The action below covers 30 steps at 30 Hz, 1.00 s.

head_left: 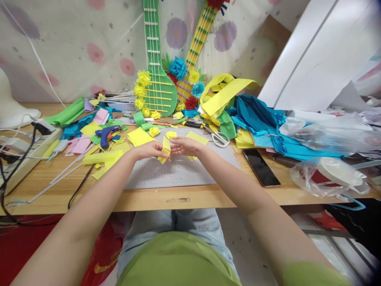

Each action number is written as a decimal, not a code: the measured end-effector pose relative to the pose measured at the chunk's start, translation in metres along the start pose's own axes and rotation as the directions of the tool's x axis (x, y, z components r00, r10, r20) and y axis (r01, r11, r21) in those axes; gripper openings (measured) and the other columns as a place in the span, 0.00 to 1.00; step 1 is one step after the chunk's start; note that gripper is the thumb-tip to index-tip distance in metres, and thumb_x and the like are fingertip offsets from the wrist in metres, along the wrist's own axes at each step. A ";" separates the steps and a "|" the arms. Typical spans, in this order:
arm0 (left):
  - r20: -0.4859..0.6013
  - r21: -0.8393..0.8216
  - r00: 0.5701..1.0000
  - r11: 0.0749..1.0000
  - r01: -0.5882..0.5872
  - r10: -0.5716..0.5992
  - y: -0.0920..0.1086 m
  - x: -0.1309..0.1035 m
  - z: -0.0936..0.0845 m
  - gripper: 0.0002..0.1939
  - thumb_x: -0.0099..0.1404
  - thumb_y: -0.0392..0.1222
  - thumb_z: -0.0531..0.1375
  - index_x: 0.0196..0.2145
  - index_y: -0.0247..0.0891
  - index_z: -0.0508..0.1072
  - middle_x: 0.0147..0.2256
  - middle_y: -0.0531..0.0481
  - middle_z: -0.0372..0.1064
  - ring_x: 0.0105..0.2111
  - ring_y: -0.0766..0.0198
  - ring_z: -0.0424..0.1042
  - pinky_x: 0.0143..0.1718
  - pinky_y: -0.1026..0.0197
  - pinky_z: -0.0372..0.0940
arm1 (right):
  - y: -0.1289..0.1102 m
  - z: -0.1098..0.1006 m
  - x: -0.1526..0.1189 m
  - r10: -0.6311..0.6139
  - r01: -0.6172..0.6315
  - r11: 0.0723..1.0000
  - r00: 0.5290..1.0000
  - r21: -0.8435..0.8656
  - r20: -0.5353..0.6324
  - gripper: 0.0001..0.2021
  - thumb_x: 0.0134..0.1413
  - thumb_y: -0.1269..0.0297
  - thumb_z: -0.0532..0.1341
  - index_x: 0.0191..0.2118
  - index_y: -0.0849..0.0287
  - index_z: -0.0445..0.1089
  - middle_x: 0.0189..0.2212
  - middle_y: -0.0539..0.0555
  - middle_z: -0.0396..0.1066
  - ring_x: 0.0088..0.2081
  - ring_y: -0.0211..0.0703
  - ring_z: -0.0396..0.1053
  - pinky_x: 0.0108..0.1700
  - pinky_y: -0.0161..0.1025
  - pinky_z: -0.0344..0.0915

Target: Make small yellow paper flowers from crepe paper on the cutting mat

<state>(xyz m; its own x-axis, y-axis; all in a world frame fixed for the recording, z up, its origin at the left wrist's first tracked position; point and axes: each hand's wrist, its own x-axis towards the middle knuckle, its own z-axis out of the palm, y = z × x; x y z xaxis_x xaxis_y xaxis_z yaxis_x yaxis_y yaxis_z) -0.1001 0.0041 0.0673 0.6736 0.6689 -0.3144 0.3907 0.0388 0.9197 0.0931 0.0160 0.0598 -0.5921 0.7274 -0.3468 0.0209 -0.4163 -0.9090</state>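
In the head view, the folded yellow paper (165, 150) is held up above the grey cutting mat (178, 178), near the middle of the wooden desk (214, 197). Taking that paper as the clock's centre, the left hand (149, 151) sits at 9 o'clock and pinches the paper between thumb and fingers. The right hand (188, 146) is at 3 o'clock, its fingers stretched out close against the paper's right side; whether they grip it too, I cannot tell.

Two small yellow paper flowers lie near the hands, one (154, 132) at 11 o'clock and the other (171, 135) between 12 and 1. A stack of yellow paper (139, 137) is at 10 o'clock, a yellow sheet (198, 138) at 2, and the scissors (220, 139) just past 2, with white handles. The blue glue gun (106, 136) rests among paper scraps between 9 and 10.

Farther back, a green paper lute (162, 93) stands at 12 o'clock and a yellow one (198, 43) leans at 1. Crumpled blue paper (258, 119) is heaped between 2 and 3. The phone (261, 167), dark-screened, lies at 3, and a power strip (32, 155) at 9.

Below the desk, toward 7 o'clock, something red (102, 254) bears a curved gold mark, too partly shown to read.
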 end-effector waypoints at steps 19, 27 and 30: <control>-0.080 0.013 0.987 0.990 0.142 -0.140 0.005 0.002 0.007 0.12 0.43 0.45 0.66 0.24 0.34 0.76 0.28 0.44 0.74 0.23 0.64 0.68 0.23 0.67 0.59 | -0.001 0.014 0.008 0.019 0.015 0.990 0.971 0.140 -0.239 0.20 0.34 0.79 0.64 0.36 0.59 0.60 0.22 0.47 0.68 0.24 0.34 0.67 0.32 0.35 0.65; -0.050 -0.121 0.968 0.964 0.237 -0.244 -0.006 0.002 0.007 0.10 0.44 0.42 0.66 0.25 0.34 0.76 0.28 0.43 0.74 0.27 0.62 0.71 0.25 0.65 0.65 | 0.002 0.006 0.010 -0.133 0.182 0.981 0.874 0.062 -0.467 0.16 0.35 0.78 0.62 0.33 0.58 0.60 0.23 0.48 0.67 0.26 0.35 0.67 0.32 0.36 0.65; -0.167 -0.314 0.960 0.935 0.164 -0.224 -0.012 0.007 0.012 0.11 0.45 0.40 0.66 0.26 0.31 0.75 0.30 0.41 0.74 0.30 0.60 0.73 0.27 0.64 0.67 | 0.003 0.002 0.011 -0.161 0.247 0.961 0.864 0.122 -0.476 0.16 0.35 0.77 0.62 0.34 0.58 0.60 0.25 0.48 0.68 0.28 0.35 0.68 0.34 0.36 0.66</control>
<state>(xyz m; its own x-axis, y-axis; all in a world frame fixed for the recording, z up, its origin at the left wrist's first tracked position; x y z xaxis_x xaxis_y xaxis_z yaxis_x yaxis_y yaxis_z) -0.0929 -0.0006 0.0517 0.4543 0.7576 -0.4687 0.2786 0.3790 0.8825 0.0851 0.0218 0.0534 -0.1316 0.9557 -0.2633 -0.2246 -0.2874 -0.9311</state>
